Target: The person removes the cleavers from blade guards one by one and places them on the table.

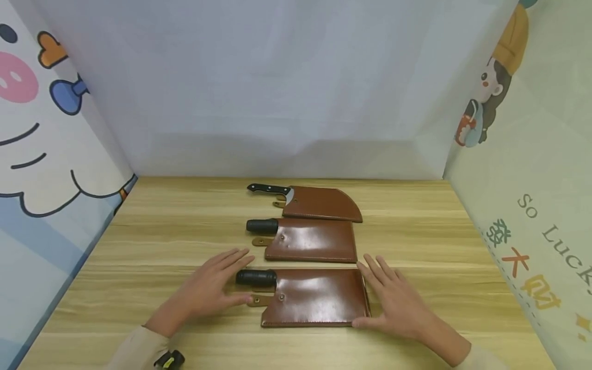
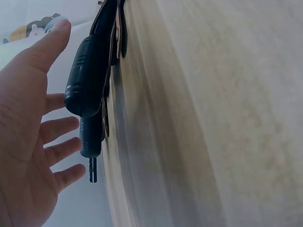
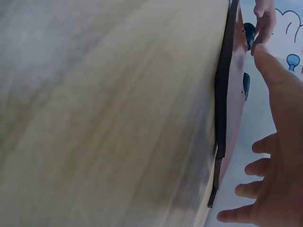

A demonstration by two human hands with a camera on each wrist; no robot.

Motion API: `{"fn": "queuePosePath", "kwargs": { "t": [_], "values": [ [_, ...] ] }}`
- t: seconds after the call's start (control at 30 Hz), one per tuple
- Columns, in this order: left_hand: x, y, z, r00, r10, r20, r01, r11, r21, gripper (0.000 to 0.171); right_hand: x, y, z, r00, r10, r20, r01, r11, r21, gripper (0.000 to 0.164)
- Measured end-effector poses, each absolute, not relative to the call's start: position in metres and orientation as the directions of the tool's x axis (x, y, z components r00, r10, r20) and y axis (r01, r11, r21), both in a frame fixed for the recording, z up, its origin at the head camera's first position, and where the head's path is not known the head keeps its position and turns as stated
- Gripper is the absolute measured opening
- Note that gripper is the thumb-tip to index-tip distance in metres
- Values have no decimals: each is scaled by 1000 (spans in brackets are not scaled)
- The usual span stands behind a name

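Three cleavers in brown leather sheaths lie in a column on the table, handles to the left. The nearest sheathed cleaver (image 1: 319, 298) has a thick black handle (image 1: 256, 278) and a snap strap beside it. Behind it lies the middle cleaver (image 1: 316, 241), also black-handled. Farthest back, the curved-tip cleaver (image 1: 324, 203) has a riveted black handle. My left hand (image 1: 210, 285) is spread at the handle end of the nearest cleaver, thumb by the strap. My right hand (image 1: 395, 298) is spread at the sheath's right end, fingertips right at its edge. Neither hand grips anything.
The wood-grain table (image 1: 162, 231) ends at a pale wall (image 1: 287, 92) behind. Cartoon-printed panels stand on both sides, the left panel (image 1: 41, 246) and the right panel (image 1: 546, 154). A dark wristband item (image 1: 169, 358) sits at the left sleeve.
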State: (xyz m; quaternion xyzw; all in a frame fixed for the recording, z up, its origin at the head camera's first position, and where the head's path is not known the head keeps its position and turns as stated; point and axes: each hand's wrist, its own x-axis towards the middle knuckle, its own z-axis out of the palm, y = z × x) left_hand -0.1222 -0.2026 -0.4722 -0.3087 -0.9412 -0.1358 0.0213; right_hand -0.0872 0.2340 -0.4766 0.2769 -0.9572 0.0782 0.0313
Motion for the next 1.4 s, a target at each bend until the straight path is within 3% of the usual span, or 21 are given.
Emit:
{"fn": "queuePosePath", "kwargs": {
  "t": [0.47,0.73,1.03,1.4],
  "values": [
    [-136,-196,-478,-803,595,41,564,737,372,87,-91,231,-484,-818,-575,38,-566,790,-233,133],
    [-140,-192,-485,-802,595,48,565,732,381,73,-95,230,-487,-804,-594,-32,-558,772,-303,132],
    [-141,-187,-487,-793,608,43,562,702,437,52,-97,229,-489,-801,-598,-27,-542,743,-393,124],
    [-140,-183,-490,-804,590,75,562,712,421,40,-97,226,-490,-813,-582,12,-544,751,-374,132]
  ]
}}
